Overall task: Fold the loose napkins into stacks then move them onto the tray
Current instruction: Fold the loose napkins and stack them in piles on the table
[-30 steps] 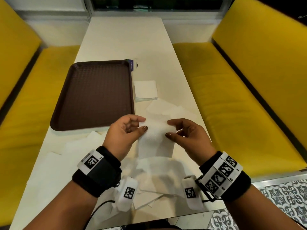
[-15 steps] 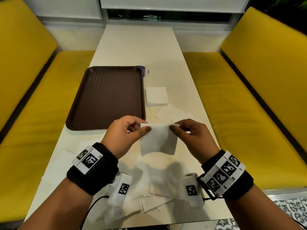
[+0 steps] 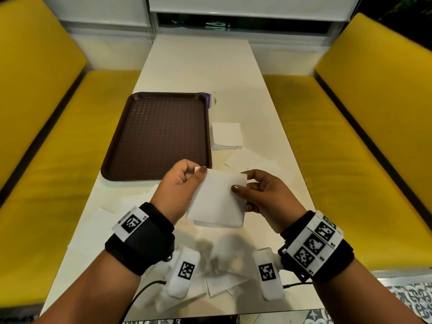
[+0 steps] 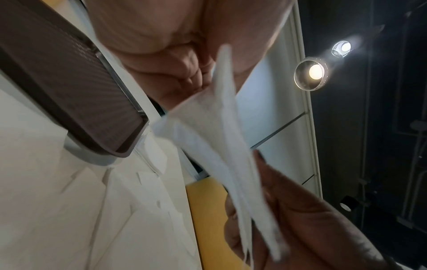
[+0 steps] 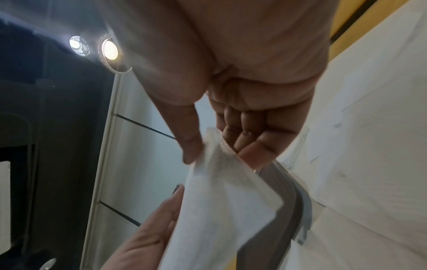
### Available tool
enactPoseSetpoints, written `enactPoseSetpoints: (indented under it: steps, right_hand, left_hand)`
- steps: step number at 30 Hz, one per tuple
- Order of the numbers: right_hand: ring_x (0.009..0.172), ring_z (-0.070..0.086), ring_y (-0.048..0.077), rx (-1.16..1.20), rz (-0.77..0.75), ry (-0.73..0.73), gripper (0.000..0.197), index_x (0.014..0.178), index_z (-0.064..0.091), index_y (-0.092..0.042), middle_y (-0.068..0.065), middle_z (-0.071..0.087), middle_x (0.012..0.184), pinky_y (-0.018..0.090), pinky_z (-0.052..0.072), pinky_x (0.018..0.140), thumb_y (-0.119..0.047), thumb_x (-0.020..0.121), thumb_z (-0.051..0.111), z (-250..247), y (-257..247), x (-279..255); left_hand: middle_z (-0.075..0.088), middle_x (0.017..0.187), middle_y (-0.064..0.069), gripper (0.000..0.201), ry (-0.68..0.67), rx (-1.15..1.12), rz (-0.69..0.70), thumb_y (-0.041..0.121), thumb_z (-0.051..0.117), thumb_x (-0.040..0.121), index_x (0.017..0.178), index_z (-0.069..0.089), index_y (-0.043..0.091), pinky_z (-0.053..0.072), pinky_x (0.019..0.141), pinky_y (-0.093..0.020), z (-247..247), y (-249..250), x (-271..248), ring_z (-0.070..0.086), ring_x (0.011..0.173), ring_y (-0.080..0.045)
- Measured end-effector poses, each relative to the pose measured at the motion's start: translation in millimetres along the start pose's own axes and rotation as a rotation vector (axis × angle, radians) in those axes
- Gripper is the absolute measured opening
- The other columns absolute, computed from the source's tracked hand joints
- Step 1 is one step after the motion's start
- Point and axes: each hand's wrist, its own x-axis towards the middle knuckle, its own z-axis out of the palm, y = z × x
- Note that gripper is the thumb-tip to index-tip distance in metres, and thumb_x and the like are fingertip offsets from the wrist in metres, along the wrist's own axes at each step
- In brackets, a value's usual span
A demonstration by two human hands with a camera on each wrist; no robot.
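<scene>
A folded white napkin (image 3: 217, 202) hangs in the air above the near part of the table, held by both hands. My left hand (image 3: 184, 183) pinches its upper left corner between thumb and fingers. My right hand (image 3: 254, 195) pinches its right edge, thumb on the front face. The wrist views show the same napkin (image 4: 215, 149) (image 5: 221, 201) pinched in layers. The brown tray (image 3: 161, 136) lies on the table's left half with nothing on it. A small stack of folded napkins (image 3: 226, 135) sits just right of the tray. Loose napkins (image 3: 224, 284) lie under my wrists.
More loose napkins (image 3: 245, 160) lie past my right hand, and others (image 3: 105, 220) spread along the table's left near edge. A small purple and white object (image 3: 210, 100) peeks out behind the tray's far right corner. Yellow benches (image 3: 339, 160) flank the narrow white table (image 3: 201, 66).
Both hands have lifted the napkin off the table and turned it. The right hand has shifted from the top right corner down to the right edge.
</scene>
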Motion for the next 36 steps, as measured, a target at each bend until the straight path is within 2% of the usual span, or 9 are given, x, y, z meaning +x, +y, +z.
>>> enactPoseSetpoints:
  steps: [3, 6, 9, 13, 17, 23, 28, 30, 36]
  right_hand:
    - [0.084, 0.068, 0.029, 0.038, -0.013, 0.035, 0.025, 0.108, 0.061, -0.006, 0.022, 0.068, 0.091, 0.048, 0.056, 0.083, -0.002, 0.085, 0.069, 0, 1, 0]
    - [0.084, 0.069, 0.027, 0.085, -0.031, 0.050, 0.026, 0.110, 0.060, -0.006, 0.018, 0.069, 0.088, 0.045, 0.058, 0.081, 0.000, 0.086, 0.067, -1, -1, 2]
    - [0.085, 0.070, 0.027, 0.110, -0.044, 0.038, 0.027, 0.109, 0.060, -0.008, 0.016, 0.070, 0.086, 0.040, 0.058, 0.077, 0.003, 0.086, 0.066, -2, 0, 2]
    - [0.087, 0.070, 0.027, 0.132, -0.049, 0.028, 0.029, 0.111, 0.059, -0.008, 0.017, 0.071, 0.089, 0.038, 0.058, 0.077, 0.007, 0.085, 0.064, -1, 1, 3]
    - [0.088, 0.069, 0.026, 0.127, -0.047, 0.019, 0.031, 0.113, 0.058, -0.008, 0.014, 0.072, 0.090, 0.041, 0.057, 0.082, 0.007, 0.086, 0.063, 0, 3, 5]
    - [0.084, 0.067, 0.013, 0.018, -0.030, 0.065, 0.032, 0.117, 0.061, -0.013, 0.009, 0.070, 0.097, 0.034, 0.055, 0.077, -0.015, 0.086, 0.070, -1, 0, 9]
    - [0.089, 0.067, 0.020, -0.157, -0.046, -0.021, 0.039, 0.104, 0.070, -0.007, 0.013, 0.072, 0.099, 0.035, 0.054, 0.085, -0.024, 0.071, 0.081, -4, -4, 11]
    - [0.089, 0.069, 0.020, -0.208, -0.041, -0.073, 0.032, 0.101, 0.070, -0.004, 0.011, 0.074, 0.098, 0.034, 0.056, 0.085, -0.020, 0.074, 0.079, -5, -4, 10]
    - [0.083, 0.063, 0.020, -0.171, -0.070, 0.000, 0.013, 0.092, 0.068, -0.002, 0.013, 0.070, 0.089, 0.036, 0.050, 0.078, -0.012, 0.085, 0.071, -4, 1, 10]
  left_hand:
    - [0.063, 0.069, 0.003, 0.015, -0.020, -0.121, -0.084, 0.024, 0.054, 0.098, 0.093, 0.057, 0.010, 0.042, 0.048, -0.017, 1, 2, -3, 0.056, 0.056, -0.005]
    - [0.065, 0.078, -0.002, 0.024, -0.091, -0.157, -0.230, 0.035, 0.054, 0.096, 0.091, 0.058, 0.012, 0.047, 0.051, -0.026, 0, 2, -6, 0.059, 0.066, -0.013]
    - [0.069, 0.084, 0.000, 0.026, -0.162, -0.135, -0.305, 0.037, 0.054, 0.096, 0.097, 0.061, 0.012, 0.056, 0.054, -0.029, -1, -1, -8, 0.067, 0.073, -0.012]
    - [0.071, 0.084, 0.003, 0.018, -0.166, -0.128, -0.269, 0.031, 0.056, 0.095, 0.098, 0.062, 0.015, 0.056, 0.056, -0.030, -3, -4, -9, 0.069, 0.073, -0.007]
    - [0.070, 0.088, -0.001, 0.014, -0.164, -0.107, -0.221, 0.026, 0.056, 0.096, 0.100, 0.061, 0.013, 0.055, 0.054, -0.028, -5, -6, -8, 0.069, 0.077, -0.010]
    - [0.069, 0.082, -0.005, 0.016, -0.213, 0.045, -0.119, 0.025, 0.056, 0.096, 0.100, 0.060, 0.010, 0.054, 0.054, -0.029, -9, -9, -8, 0.068, 0.074, -0.014]
    - [0.069, 0.078, 0.001, 0.008, -0.334, 0.120, -0.073, 0.023, 0.054, 0.098, 0.096, 0.061, 0.017, 0.052, 0.055, -0.030, -9, -8, -9, 0.065, 0.072, -0.016]
    - [0.068, 0.079, 0.002, 0.011, -0.360, 0.120, -0.061, 0.026, 0.054, 0.099, 0.097, 0.061, 0.018, 0.051, 0.055, -0.030, -8, -7, -10, 0.064, 0.072, -0.015]
    - [0.072, 0.082, -0.002, 0.022, -0.366, 0.159, -0.118, 0.023, 0.057, 0.097, 0.111, 0.059, 0.008, 0.051, 0.052, -0.029, -9, -8, -10, 0.067, 0.061, -0.022]
